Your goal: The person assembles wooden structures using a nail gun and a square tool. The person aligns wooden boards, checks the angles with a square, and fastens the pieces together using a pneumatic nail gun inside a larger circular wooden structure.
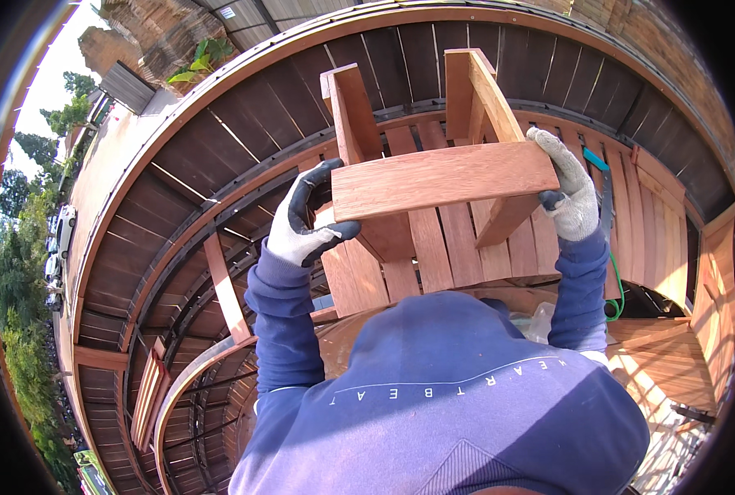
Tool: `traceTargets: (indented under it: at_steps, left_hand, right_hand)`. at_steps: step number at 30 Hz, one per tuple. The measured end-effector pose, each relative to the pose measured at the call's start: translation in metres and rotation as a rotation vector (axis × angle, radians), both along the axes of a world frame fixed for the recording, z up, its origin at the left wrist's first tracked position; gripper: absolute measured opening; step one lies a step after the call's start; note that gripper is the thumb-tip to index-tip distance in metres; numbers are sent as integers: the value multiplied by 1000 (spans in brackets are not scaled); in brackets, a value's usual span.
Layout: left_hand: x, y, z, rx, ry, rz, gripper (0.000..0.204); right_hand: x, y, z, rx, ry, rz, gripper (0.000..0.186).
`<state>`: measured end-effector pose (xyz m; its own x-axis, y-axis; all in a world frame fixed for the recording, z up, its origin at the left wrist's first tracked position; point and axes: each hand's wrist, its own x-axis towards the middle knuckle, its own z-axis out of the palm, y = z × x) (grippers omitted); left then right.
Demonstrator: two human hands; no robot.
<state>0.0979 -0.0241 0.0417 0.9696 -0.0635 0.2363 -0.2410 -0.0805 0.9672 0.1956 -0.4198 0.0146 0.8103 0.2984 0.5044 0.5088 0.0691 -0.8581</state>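
Observation:
A reddish-brown wooden board (446, 181) lies level in front of my chest, gripped at both ends. My left hand (311, 216), in a grey glove with a dark palm, closes round its left end, thumb along the lower edge. At the other end my right hand (568, 188), gloved alike, has its fingers over the top corner and its thumb lower down. Two upright wooden pieces, a left one (356, 111) and a right one (493, 99), rise beyond the board, and more wood shows beneath it. How these parts join is hidden.
Wooden slats (458, 239) form a curved surface under the board. Right of my right hand lies a handsaw (605, 186) with a teal handle, near a green cord (619, 290). A curved dark plank wall (260, 124) runs round the far side. A loose plank (227, 289) spans the left structure.

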Motion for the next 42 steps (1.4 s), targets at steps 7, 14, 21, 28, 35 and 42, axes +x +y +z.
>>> traceTargets:
  at_steps: [7,14,21,28,35,42]
  left_hand:
    - [-3,-6,1,6,14,28,86]
    - [-12,-10,1,-113,38,14,88]
    - [-8,-16,-8,-113,-34,23,88]
    - [-8,-17,-4,-138,0,29,87]
    - [-9,-4,-14,-156,-80,27,90]
    - [-7,31,-64,-211,9,298,61]
  right_hand:
    - [4,0,0,34,-8,25,98]
    - [1,-4,-5,35,28,3,103]
    - [-6,-11,-12,71,107,-79,91]
    - [-8,-10,-8,53,44,-40,81]
    - [-9,-17,-24,256,152,-52,72]
    - [-5,-37,-62,305,308,-128,52]
